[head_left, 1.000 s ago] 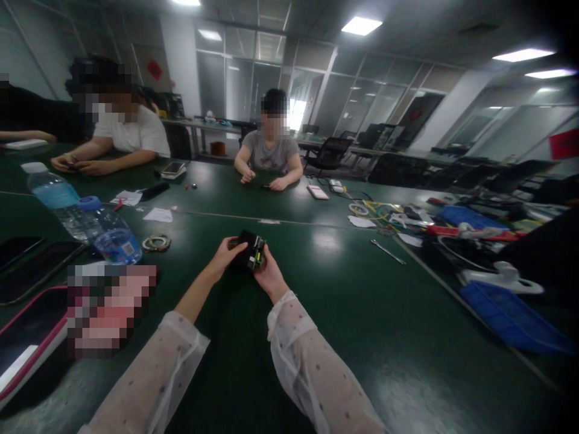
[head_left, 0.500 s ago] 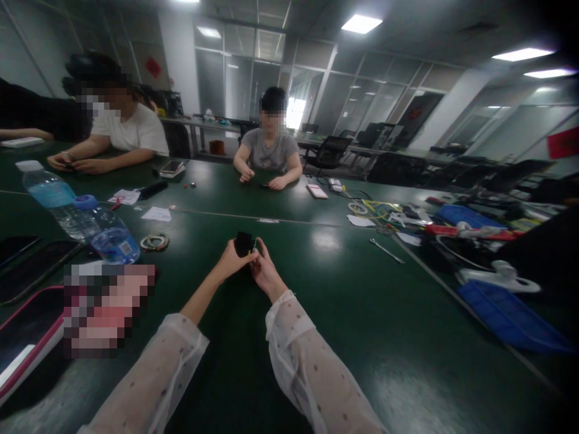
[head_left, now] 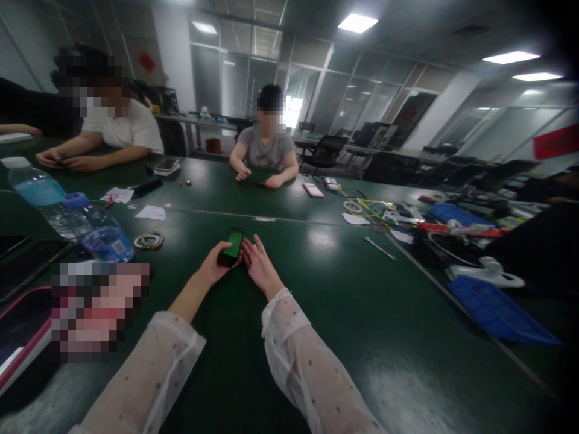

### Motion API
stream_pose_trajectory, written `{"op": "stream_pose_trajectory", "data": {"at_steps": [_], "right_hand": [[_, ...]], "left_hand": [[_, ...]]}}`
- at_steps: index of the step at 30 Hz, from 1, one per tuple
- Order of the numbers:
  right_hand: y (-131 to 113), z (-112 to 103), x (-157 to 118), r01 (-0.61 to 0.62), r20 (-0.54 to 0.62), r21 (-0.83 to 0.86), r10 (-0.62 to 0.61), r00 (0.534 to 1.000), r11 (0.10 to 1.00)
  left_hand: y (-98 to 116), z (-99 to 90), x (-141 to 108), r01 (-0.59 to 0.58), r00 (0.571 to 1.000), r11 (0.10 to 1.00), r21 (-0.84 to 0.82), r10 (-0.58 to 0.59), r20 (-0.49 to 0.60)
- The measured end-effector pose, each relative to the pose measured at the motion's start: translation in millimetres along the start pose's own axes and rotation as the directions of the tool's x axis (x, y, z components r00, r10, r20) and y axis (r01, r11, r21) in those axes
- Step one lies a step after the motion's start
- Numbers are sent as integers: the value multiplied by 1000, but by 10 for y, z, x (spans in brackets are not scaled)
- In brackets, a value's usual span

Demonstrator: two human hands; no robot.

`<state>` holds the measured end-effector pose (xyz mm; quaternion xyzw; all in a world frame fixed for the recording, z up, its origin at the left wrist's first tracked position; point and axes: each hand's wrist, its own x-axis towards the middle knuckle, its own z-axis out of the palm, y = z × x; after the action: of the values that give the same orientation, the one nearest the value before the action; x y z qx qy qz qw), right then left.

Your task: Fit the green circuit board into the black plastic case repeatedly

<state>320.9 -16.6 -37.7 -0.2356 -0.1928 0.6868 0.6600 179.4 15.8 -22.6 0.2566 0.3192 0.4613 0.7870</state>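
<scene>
My left hand point(head_left: 214, 263) is wrapped round a small black box-shaped device with a green circuit board point(head_left: 234, 243) showing on its upper face. The thumb lies along the near left edge of it. My right hand point(head_left: 263, 269) is just to the right of the device, its palm turned up and its fingers stretched out. Its fingertips come close to the device's right side; whether they touch it I cannot tell. Both hands are over the dark green table point(head_left: 325, 301).
At left stand two water bottles point(head_left: 102, 232), near a beaded bracelet point(head_left: 149, 241) and phones. A wrench point(head_left: 380, 248) lies at right, with cables point(head_left: 362, 208) and a blue tray point(head_left: 497, 307) beyond it. Two people point(head_left: 266, 150) sit across the table.
The device has turned so its green board now faces up. My right hand has come away from it and its fingers have opened. The whole view has shifted slightly.
</scene>
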Motion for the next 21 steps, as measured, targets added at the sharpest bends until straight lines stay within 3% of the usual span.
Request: {"op": "stream_pose_trajectory", "data": {"at_steps": [3, 8, 21], "right_hand": [[-27, -21, -1, -28, 19, 34, 27, 999, 999], [-52, -43, 1, -60, -1, 67, 60, 998, 996], [-75, 18, -20, -82, -38, 66, 85, 996, 994]], "left_hand": [[46, -16, -39, 55, 995, 984, -172, -39, 95], [57, 3, -51, 32, 987, 992, -123, -11, 162], [39, -1, 14, 15, 991, 997, -74, -5, 131]]}}
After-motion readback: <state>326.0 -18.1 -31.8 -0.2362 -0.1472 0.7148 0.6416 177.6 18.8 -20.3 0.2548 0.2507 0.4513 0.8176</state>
